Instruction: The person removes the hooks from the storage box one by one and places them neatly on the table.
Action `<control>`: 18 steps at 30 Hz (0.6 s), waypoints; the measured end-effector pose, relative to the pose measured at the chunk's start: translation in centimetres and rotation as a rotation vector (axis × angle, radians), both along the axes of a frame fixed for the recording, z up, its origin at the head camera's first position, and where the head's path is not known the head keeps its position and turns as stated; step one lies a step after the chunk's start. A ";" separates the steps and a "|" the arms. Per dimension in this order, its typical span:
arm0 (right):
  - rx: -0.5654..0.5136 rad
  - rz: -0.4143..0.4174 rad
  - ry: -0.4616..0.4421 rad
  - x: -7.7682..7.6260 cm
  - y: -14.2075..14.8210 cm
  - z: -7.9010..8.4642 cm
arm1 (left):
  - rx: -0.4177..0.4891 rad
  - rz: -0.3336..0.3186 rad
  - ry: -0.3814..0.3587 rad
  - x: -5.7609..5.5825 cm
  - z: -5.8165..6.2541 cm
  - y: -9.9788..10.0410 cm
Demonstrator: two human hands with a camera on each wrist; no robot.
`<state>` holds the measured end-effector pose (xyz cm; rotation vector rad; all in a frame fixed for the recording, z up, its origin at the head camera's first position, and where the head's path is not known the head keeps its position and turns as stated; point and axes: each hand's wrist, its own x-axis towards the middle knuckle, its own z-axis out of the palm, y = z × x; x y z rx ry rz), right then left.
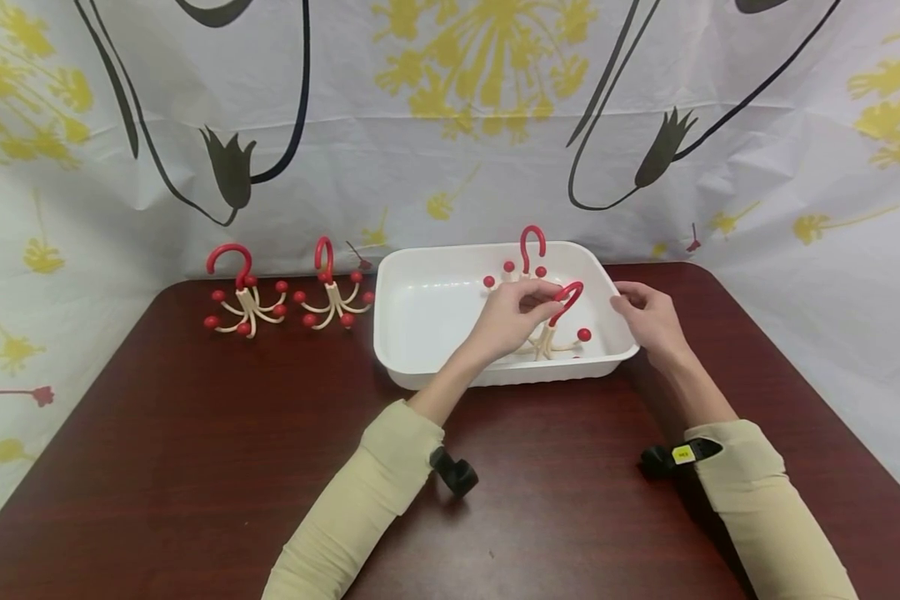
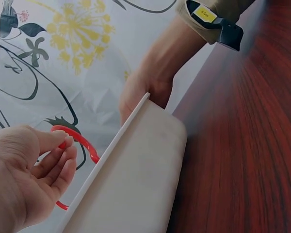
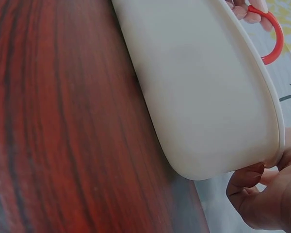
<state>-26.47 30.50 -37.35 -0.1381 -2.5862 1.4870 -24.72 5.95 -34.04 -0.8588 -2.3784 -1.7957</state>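
My left hand (image 1: 506,321) pinches the red hook of a multi-armed hanger (image 1: 572,290) with beige arms and red ball tips. That hanger stands tilted inside the white plastic tray (image 1: 423,317), its lower arms partly hidden by the front wall and my hand. At the tray's right end, my right hand (image 1: 651,323) grips the rim, thumb over the edge and fingers against the outside, as the right wrist view also shows. Behind my left hand, a second hanger (image 1: 532,237) stands in the tray with its hook up, partly covered.
Two more such hangers, one at the left (image 1: 247,307) and one nearer the tray (image 1: 333,296), stand on the dark red-brown table (image 1: 232,467). A white cloth (image 1: 330,167) with yellow and grey plant prints hangs behind the table.
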 end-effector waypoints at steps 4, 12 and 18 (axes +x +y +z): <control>0.003 0.004 -0.001 -0.1 0.0 -0.1 | 0.010 0.007 -0.004 0.2 0.1 0.0; -0.006 0.006 0.013 -0.1 0.0 -0.1 | 0.045 0.011 0.017 0.8 0.9 -0.1; -0.009 0.005 0.022 -0.1 -0.1 -0.1 | 0.086 0.006 0.043 1.6 2.0 -0.6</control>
